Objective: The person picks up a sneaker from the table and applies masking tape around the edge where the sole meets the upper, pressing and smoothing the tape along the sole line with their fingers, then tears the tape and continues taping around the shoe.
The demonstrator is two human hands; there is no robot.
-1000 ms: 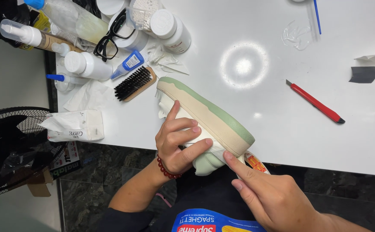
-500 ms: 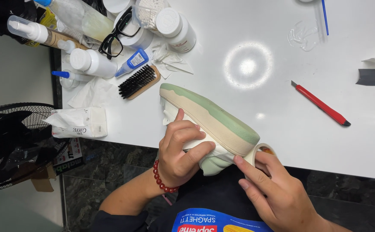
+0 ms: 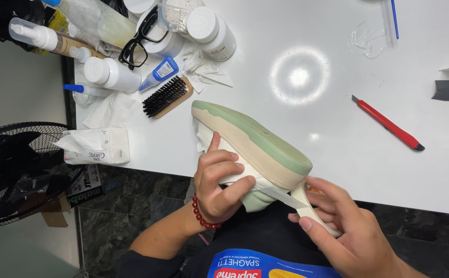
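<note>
Shoe point(image 3: 250, 146) in left hand point(image 3: 217, 183), sole up

Your right hand point(image 3: 350, 234) now grips a roll of masking tape point(image 3: 312, 208) that was hardly visible a second ago, and a strip runs from it onto the sneaker point(image 3: 253, 144) (heel end). Your left hand point(image 3: 219, 183) has slid lower along the sole, thumb pressing the tape down.

We note a white table point(image 3: 337, 139): brush point(image 3: 167, 96) and bottles point(image 3: 109, 73) at ten o'clock, red cutter point(image 3: 387, 122) at three.
</note>
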